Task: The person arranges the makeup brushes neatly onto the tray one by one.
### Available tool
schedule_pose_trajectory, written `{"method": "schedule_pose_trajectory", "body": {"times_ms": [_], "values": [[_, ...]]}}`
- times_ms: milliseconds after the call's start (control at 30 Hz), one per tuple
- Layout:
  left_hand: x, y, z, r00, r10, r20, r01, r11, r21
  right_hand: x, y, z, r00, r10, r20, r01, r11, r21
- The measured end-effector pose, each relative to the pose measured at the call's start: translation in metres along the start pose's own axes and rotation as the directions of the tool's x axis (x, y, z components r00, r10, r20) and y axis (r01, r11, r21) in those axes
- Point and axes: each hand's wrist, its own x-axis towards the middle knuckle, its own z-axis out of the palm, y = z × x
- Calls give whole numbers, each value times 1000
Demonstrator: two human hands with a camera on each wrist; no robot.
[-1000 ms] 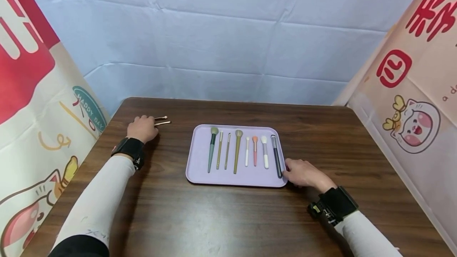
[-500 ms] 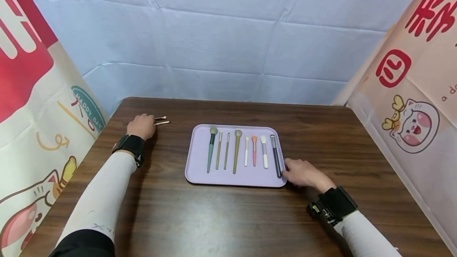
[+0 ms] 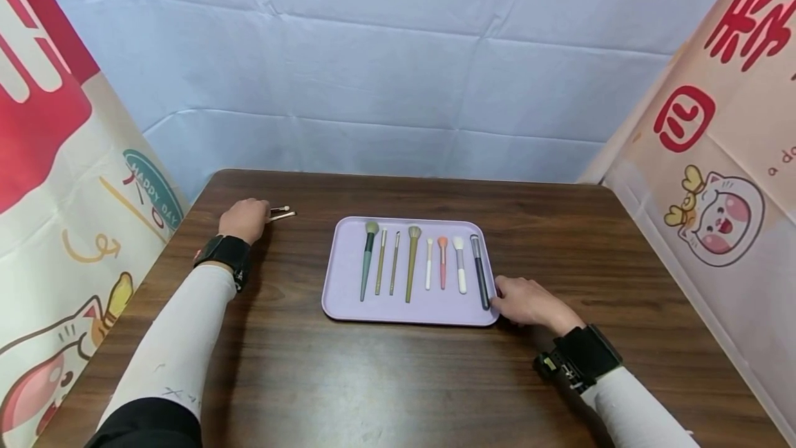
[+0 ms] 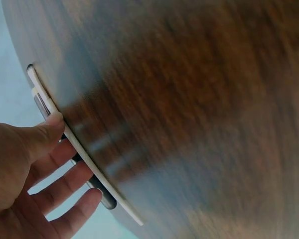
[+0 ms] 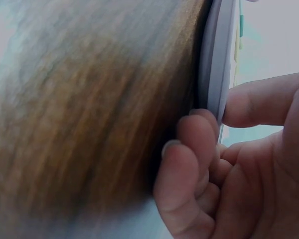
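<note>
At the table's far left, my left hand [image 3: 244, 220] pinches a slim, pale-handled makeup brush [image 4: 84, 157] between thumb and fingers. A dark-handled brush [image 4: 105, 195] lies close behind it, partly hidden by the fingers; whether the hand holds it too, I cannot tell. In the head view only their ends stick out past the hand. My right hand [image 3: 528, 303] grips the lilac tray [image 3: 347, 278] at its lower right edge, thumb on top and fingers curled beneath the rim [image 5: 220, 64]. Several makeup brushes lie in a row on the tray, from a green one [image 3: 367, 261] to a black one [image 3: 480, 272].
The brown wooden table [image 3: 373, 379] carries the tray near its middle. A pale blue cloth [image 3: 398, 75] hangs behind the far edge. Printed cloths stand along the left side [image 3: 118, 220] and the right side [image 3: 715, 227].
My left hand has shifted slightly left, and the pale-handled brush has turned a little, its visible end angling upward more. The right hand and the tray stay nearly still.
</note>
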Motion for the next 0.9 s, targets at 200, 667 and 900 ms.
{"method": "schedule_pose_trajectory", "body": {"times_ms": [200, 667, 900], "values": [[0, -1, 2, 1000, 7, 27, -7, 1000, 11, 1, 0, -1, 1000, 3, 14, -3, 1000, -5], [3, 14, -4, 997, 27, 76, -29, 999, 27, 1, 0, -3, 1000, 4, 27, -4, 1000, 12], [3, 29, -9, 988, -2, 156, 3, 1000, -8, 2, -1, -3, 999, 13, 33, -13, 1000, 13]]}}
